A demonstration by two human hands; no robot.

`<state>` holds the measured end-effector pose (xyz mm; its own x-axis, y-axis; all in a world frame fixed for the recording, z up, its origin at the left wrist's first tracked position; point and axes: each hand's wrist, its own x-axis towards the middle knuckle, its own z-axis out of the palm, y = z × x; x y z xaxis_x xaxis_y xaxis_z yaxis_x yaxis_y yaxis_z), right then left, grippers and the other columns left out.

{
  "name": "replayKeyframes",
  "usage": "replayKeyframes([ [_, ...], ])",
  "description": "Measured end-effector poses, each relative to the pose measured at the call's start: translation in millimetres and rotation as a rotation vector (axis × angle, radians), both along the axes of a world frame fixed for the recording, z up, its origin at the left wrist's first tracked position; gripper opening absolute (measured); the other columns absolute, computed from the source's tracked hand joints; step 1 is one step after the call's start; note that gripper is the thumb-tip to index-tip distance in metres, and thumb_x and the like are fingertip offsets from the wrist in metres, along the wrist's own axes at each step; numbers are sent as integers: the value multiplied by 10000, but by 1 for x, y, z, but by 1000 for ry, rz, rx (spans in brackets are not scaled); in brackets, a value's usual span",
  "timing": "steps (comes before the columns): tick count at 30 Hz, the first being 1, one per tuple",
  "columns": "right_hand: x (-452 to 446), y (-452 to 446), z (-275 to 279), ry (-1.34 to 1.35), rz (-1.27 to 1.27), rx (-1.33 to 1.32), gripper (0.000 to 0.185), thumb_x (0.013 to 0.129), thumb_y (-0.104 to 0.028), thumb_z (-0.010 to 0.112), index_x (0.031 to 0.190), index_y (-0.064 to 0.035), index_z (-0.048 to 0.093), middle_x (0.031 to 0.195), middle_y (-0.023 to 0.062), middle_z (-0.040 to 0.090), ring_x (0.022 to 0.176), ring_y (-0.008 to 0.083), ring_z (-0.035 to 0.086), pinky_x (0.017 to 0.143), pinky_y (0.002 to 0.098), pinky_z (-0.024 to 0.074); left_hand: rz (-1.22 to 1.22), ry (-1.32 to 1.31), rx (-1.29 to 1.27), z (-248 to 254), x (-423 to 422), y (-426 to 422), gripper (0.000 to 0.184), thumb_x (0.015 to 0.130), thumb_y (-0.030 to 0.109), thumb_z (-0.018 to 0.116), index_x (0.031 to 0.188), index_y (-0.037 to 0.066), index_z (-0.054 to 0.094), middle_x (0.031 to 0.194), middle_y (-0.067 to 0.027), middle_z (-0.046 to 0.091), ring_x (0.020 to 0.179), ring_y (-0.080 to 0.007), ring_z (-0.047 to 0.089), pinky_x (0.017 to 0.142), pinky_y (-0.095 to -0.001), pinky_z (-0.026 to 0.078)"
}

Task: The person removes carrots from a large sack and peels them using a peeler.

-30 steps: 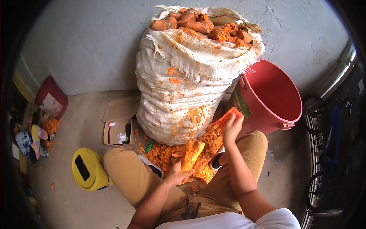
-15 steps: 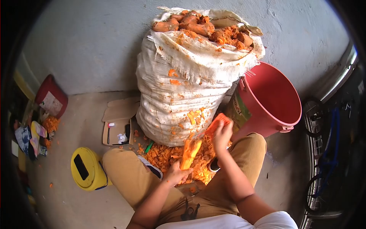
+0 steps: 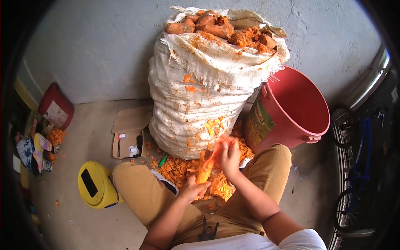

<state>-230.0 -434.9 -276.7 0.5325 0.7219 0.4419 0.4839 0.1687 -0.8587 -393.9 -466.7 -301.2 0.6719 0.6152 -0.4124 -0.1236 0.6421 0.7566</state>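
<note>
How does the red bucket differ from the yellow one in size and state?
The red bucket is much bigger than the yellow bucket. The red bucket is open, its inside showing, while the yellow bucket is closed by a lid with a dark rectangle on top. The red bucket stands beside the white sack; the yellow bucket stands apart from it. Both rest on the floor.

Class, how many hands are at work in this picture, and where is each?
2: the left hand grips the orange root near its lower end; the right hand holds the blurred red tool beside it.
</note>
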Motion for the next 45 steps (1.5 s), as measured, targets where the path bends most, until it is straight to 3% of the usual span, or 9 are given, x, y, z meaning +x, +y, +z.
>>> replayKeyframes([
  [4,57,29,-8,-134,-366,85,146,867,-126,429,902,16,432,723,130,570,570,204,555,494,286,434,-105,50,57,12,0,-4,331,765,98,601,1049,45,439,580,17,421,404,-52,358,352,-197,305],
  [6,87,34,-17,238,-455,6,142,868,-128,426,905,9,433,723,119,549,554,186,532,493,297,432,-95,11,48,14,0,-3,311,772,101,591,1037,41,440,576,17,417,401,-51,345,354,-193,301],
  [14,1,-6,2,295,116,-80,185,866,-147,446,980,-2,439,782,113,579,654,166,554,609,289,441,-43,-67,-30,9,1,0,295,789,93,562,1042,34,422,588,21,400,401,-49,353,341,-190,294],
  [22,63,25,-4,-63,-378,17,158,865,-120,432,941,19,442,775,142,566,639,212,562,574,303,442,-132,-6,62,9,0,-4,334,766,109,593,1042,33,422,564,19,422,384,-45,361,337,-188,305],
  [24,79,25,6,299,-392,22,167,869,-140,440,930,16,441,778,101,551,649,149,514,600,288,429,-112,-85,37,14,-2,-4,342,771,92,582,1060,17,414,576,10,433,383,-43,363,340,-193,322],
  [30,33,8,6,520,20,53,151,885,-151,418,948,-15,435,800,87,538,683,101,508,575,249,437,16,-64,-17,2,1,5,300,785,108,573,1026,36,411,560,12,395,376,-53,350,335,-200,311],
  [34,3,3,3,145,102,17,183,880,-191,435,965,-30,410,786,64,552,600,89,522,484,206,427,30,-99,-53,4,4,3,300,783,113,578,1020,37,411,563,10,391,384,-55,350,342,-203,318],
  [40,47,14,1,1807,479,168,173,868,-233,450,826,-68,481,551,-7,416,417,90,348,371,199,290,119,-83,-59,3,0,7,303,779,110,583,1018,40,410,560,6,399,386,-56,358,347,-201,323],
  [45,48,15,-17,2021,825,234,202,884,-204,395,884,-53,529,521,-7,380,396,92,286,363,209,242,117,-86,-48,3,3,7,308,778,108,584,1022,34,411,547,-6,409,378,-59,370,345,-202,324],
])
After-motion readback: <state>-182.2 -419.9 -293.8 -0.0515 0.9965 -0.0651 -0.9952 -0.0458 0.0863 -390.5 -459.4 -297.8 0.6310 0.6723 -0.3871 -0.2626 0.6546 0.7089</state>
